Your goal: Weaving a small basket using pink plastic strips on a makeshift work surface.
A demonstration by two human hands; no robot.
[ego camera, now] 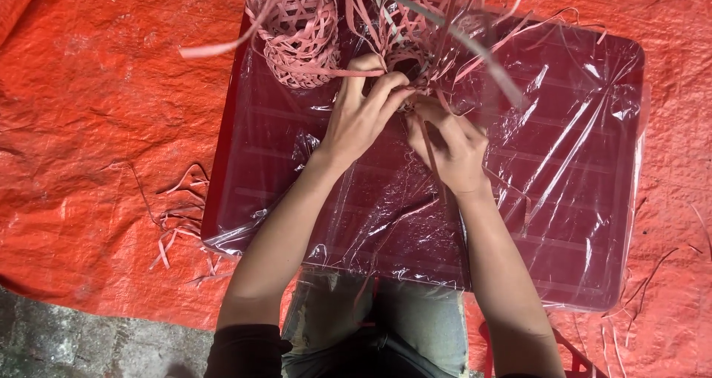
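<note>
My left hand (pixel 361 114) and my right hand (pixel 449 148) meet over a half-woven pink basket (pixel 406 40) with many loose strips sticking up. The left hand's fingers pinch a pink strip (pixel 354 72) that runs sideways at the basket's rim. A thin strip (pixel 437 174) passes down along the right hand's palm, held in its closed fingers. A finished pink woven basket (pixel 300 33) lies on its side just to the left. Both baskets rest on a dark red low table (pixel 571 222) wrapped in clear plastic film.
An orange-red tarp (pixel 96 118) covers the ground all around the table. Cut pink strip scraps (pixel 182 222) lie on the tarp left of the table, and thin scraps (pixel 653 274) at its right. Grey concrete (pixel 67 341) shows at the bottom left. My jeans-clad lap (pixel 371 333) sits below the table.
</note>
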